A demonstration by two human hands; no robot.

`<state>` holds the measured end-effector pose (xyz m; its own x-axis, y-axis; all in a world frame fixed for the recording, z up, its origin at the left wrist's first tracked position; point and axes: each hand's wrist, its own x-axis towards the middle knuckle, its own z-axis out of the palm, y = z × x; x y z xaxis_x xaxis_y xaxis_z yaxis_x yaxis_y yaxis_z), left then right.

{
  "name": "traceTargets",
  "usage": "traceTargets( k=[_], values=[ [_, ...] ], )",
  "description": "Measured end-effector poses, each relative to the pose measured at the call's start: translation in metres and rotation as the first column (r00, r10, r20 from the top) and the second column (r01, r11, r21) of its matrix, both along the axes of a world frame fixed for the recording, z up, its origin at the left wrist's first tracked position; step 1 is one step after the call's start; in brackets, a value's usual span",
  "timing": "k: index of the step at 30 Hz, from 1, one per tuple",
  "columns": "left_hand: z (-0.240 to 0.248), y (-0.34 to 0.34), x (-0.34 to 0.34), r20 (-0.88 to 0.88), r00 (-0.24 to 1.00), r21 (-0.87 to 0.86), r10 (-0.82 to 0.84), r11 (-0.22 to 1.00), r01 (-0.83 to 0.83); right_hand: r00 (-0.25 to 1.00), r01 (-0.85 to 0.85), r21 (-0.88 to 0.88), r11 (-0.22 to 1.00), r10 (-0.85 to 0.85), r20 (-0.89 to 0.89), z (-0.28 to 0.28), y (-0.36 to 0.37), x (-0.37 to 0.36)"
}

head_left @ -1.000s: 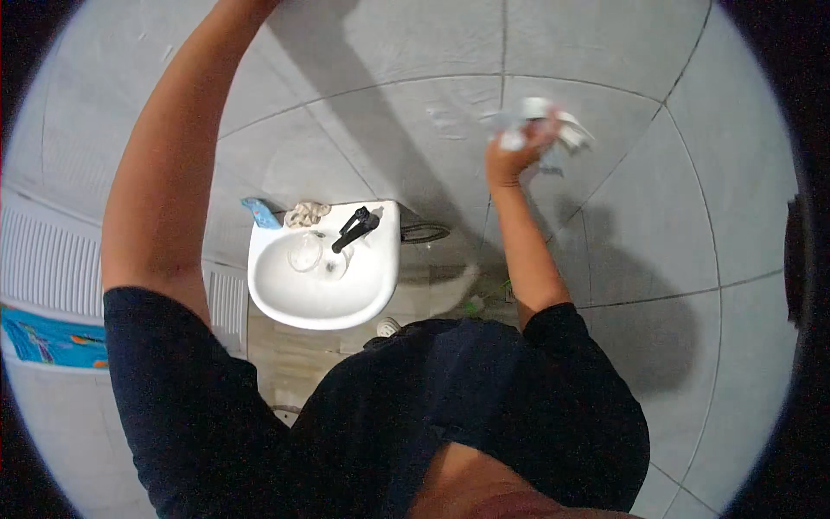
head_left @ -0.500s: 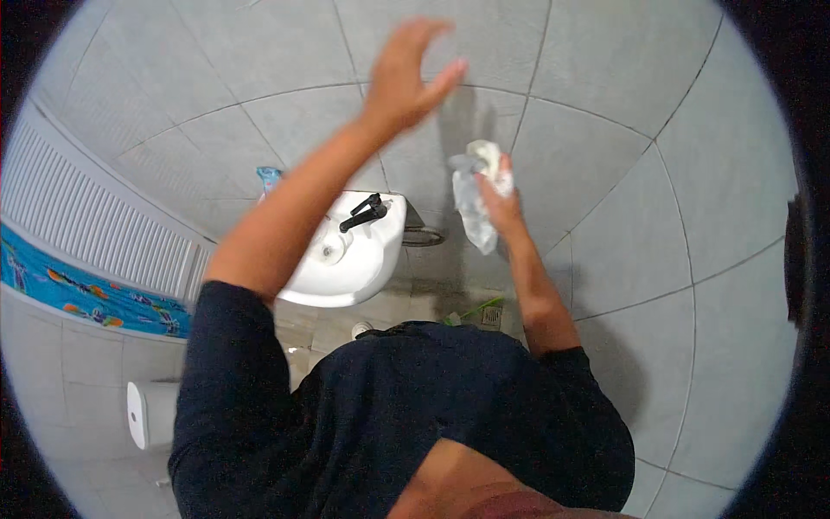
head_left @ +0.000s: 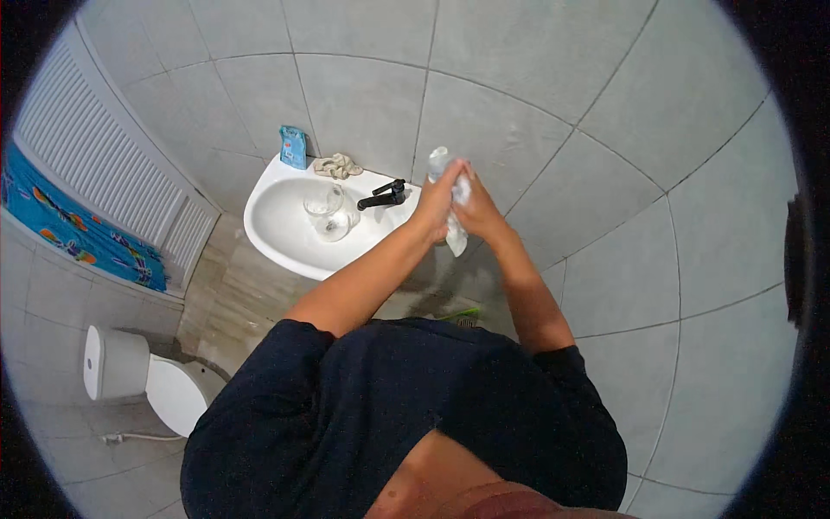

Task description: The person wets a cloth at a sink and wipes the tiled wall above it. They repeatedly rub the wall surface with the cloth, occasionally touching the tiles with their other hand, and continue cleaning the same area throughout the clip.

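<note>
A crumpled white cloth (head_left: 455,238) is bunched up between my two hands, just off the right end of the white washbasin (head_left: 265,242). My left hand (head_left: 432,204) closes round it from the left side. Against it from the right, my right hand (head_left: 478,210) is closed on the same cloth, its fingers partly hidden. One end of the cloth sticks out above the hands and another hangs below them. In the basin sits a clear round container (head_left: 322,201), beside the black tap (head_left: 380,202).
On the basin's back ledge are a blue packet (head_left: 293,148) and a crumpled beige cloth (head_left: 337,166). Grey tiled walls stand ahead and right. A louvred white door (head_left: 104,130) with a blue patterned cloth (head_left: 78,229) is left, above a white toilet (head_left: 177,394). A green object lies near the floor drain.
My left hand, raised and spread before, has come down onto the white cloth beside my right hand. The view has shifted, bringing the whole basin into sight.
</note>
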<state>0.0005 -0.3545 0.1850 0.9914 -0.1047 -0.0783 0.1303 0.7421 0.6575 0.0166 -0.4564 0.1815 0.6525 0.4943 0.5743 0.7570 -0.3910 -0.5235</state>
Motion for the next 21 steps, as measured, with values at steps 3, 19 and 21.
traceTargets(
  k=[3, 19, 21],
  values=[
    [0.004, 0.018, 0.015, 0.055, 0.964, 0.157, 0.260, 0.951, -0.265, 0.998, -0.016, -0.305, 0.952, -0.002, -0.061, 0.038, -0.002, 0.009],
    [0.020, -0.005, 0.117, 0.925, 0.379, 0.373, -0.023, -0.142, -0.917, 0.357, 0.732, -0.197, 0.652, -0.122, 0.926, 0.124, -0.082, 0.102],
    [0.017, 0.009, 0.133, 0.940, 0.340, 0.332, -0.008, -0.198, -0.922, 0.277, 0.735, -0.138, 0.664, -0.108, 0.955, 0.121, -0.084, 0.110]
  ],
)
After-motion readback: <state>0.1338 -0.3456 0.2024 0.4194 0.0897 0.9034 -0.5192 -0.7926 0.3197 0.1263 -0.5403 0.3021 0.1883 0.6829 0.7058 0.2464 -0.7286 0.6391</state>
